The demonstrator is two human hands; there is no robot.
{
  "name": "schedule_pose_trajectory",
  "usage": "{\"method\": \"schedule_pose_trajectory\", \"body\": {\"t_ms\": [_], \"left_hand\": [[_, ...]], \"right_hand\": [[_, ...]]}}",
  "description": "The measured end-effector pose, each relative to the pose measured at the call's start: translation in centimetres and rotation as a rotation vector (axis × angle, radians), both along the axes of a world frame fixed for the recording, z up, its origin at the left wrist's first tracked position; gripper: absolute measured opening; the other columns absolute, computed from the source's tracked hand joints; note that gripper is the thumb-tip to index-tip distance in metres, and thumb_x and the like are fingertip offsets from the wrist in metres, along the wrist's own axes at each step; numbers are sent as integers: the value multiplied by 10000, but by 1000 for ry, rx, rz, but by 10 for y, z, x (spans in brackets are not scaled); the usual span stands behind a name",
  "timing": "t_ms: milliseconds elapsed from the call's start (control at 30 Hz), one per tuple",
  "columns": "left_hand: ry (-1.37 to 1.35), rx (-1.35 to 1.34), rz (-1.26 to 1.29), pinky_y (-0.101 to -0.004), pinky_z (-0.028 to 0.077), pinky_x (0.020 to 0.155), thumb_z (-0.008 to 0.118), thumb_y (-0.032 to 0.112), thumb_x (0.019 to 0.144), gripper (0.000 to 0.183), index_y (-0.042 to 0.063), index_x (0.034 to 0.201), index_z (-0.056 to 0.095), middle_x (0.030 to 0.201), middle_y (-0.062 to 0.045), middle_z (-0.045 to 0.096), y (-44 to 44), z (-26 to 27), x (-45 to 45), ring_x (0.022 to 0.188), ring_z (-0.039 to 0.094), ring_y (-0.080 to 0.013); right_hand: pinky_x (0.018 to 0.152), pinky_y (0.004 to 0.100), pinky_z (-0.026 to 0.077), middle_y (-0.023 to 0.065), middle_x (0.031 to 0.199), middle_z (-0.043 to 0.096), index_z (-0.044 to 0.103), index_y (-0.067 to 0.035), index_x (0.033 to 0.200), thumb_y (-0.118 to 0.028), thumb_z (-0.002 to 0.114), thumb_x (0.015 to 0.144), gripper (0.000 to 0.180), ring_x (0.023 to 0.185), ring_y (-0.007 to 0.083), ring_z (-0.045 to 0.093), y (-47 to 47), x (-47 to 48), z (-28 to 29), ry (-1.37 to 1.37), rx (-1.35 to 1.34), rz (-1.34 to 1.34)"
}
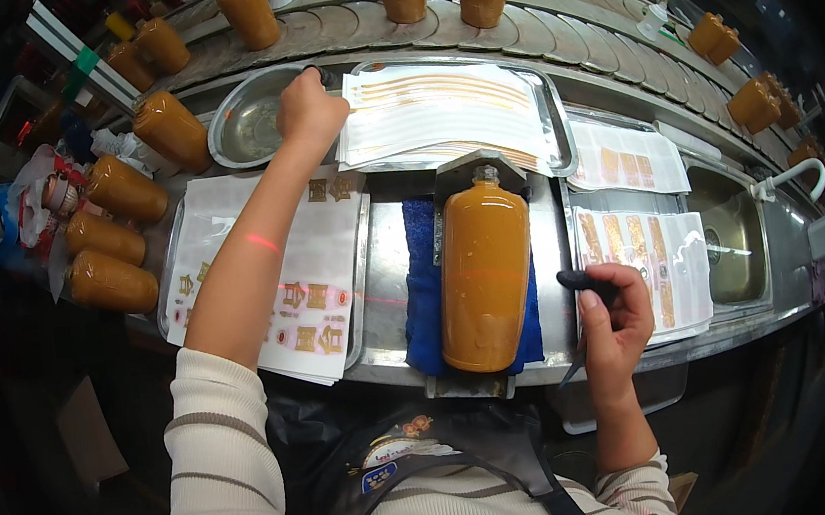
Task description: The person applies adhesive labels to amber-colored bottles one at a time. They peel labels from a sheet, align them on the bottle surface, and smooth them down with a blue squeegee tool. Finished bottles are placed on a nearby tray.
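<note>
My left hand (313, 112) is closed, knuckles up, between a round steel bowl (230, 122) and a tray's stack of white sheets with gold stripes (437, 125). A black piece (326, 74) shows at its far side; the fingertips are hidden. My right hand (616, 323) hovers right of an amber-brown bottle (488, 280), its thumb and forefinger bent around a black piece (585, 285), either a finger cover or something held. A thin dark pointed thing (572, 372) shows beside that palm. The bottle lies on a blue cloth (423, 286), its neck at a metal rest (453, 173).
Decal sheets with gold characters (302, 268) lie at left, and more gold-printed sheets (644, 269) at right. Several brown bottles (113, 279) stand at the far left. A slatted conveyor (360, 28) carrying bottles runs behind. A sink (726, 227) with a white tap (792, 180) is at right.
</note>
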State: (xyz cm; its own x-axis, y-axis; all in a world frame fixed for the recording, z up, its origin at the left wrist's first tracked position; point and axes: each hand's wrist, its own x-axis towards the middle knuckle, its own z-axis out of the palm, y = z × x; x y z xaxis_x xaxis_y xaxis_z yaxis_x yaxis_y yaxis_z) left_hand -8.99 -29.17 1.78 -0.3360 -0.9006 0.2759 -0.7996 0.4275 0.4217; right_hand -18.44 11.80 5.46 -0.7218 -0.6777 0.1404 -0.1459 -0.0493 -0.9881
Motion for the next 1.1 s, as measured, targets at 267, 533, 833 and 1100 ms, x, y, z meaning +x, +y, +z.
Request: {"method": "schedule_pose_trajectory", "body": {"t_ms": [267,533,833,1100], "left_hand": [[361,24,-769,-248,481,644,751,66,824,200,0,875,568,739,-23,646,106,106,-20,689,583,-93],[768,450,-771,-212,515,701,733,-10,853,260,8,1070,590,843,-26,673,203,137,26,763,643,-76],[802,647,-681,-197,447,718,703,-74,856,498,-40,1314,511,902,-36,660,305,45,98,770,582,-64],[844,571,-445,-216,431,616,738,8,862,177,4,971,598,788,-4,646,313,3,110,670,555,-49]], "right_hand": [[632,193,446,48,1149,638,595,-23,1296,-40,613,815,482,719,26,537,-140,-74,43,376,-6,298],[388,133,289,-80,550,485,661,-58,915,-349,729,901,299,431,1,430,-75,-103,68,27,101,680],[547,201,302,-22,737,562,688,-13,814,-137,767,832,148,617,33,448,45,-13,49,114,424,312],[533,172,298,-64,734,550,631,-16,821,-65,702,880,105,607,-17,432,36,19,-21,-199,356,280]]}}
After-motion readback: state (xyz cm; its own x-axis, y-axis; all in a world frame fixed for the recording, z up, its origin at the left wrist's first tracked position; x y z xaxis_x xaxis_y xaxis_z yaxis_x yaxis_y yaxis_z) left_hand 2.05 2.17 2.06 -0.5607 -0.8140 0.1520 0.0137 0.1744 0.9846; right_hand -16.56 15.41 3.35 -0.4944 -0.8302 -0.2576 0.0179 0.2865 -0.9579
